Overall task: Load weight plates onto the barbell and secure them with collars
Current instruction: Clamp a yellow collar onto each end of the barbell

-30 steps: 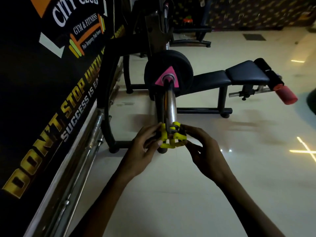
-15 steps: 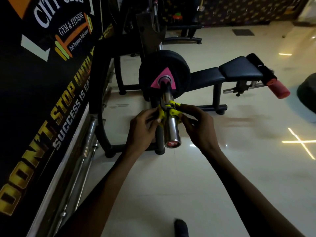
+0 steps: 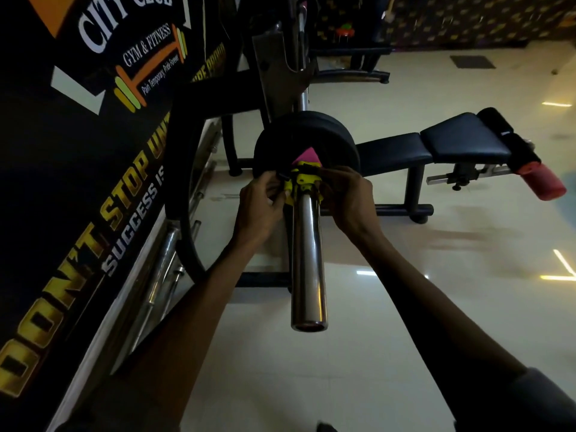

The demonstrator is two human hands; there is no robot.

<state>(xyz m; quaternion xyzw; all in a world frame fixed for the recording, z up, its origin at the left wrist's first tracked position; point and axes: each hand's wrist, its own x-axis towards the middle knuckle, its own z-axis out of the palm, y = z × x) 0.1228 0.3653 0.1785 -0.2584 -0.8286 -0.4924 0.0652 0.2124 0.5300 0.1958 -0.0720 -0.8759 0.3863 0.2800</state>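
The yellow collar (image 3: 301, 186) sits around the chrome barbell sleeve (image 3: 307, 257) at centre frame, pressed up against the black weight plate (image 3: 327, 132) with its pink triangular label (image 3: 307, 156). Half a second ago it was near the middle of the sleeve, and a second ago at the sleeve's very tip; it has since slid all the way up to the plate, leaving a long bare run of chrome pointing toward the bottom of the frame.

The left hand (image 3: 260, 207) clasps the collar's left side, fingers curled over it and a black lever part. The right hand (image 3: 347, 198) grips the right side, fingers wrapped inward. Both forearms reach up from the lower edge, converging on the collar; a grey sleeve cuff (image 3: 542, 397) shows at lower right.

Behind the plate rises the dark rack upright (image 3: 277, 67). A black padded bench (image 3: 436, 145) with a red roller pad (image 3: 540, 179) stretches to the right over the pale tiled floor (image 3: 405, 338). A black wall banner (image 3: 78, 135) with gym lettering fills the left, with spare steel bars (image 3: 162, 266) leaning along its base. The hands hide most of the collar's clasp, so whether it is latched cannot be told.
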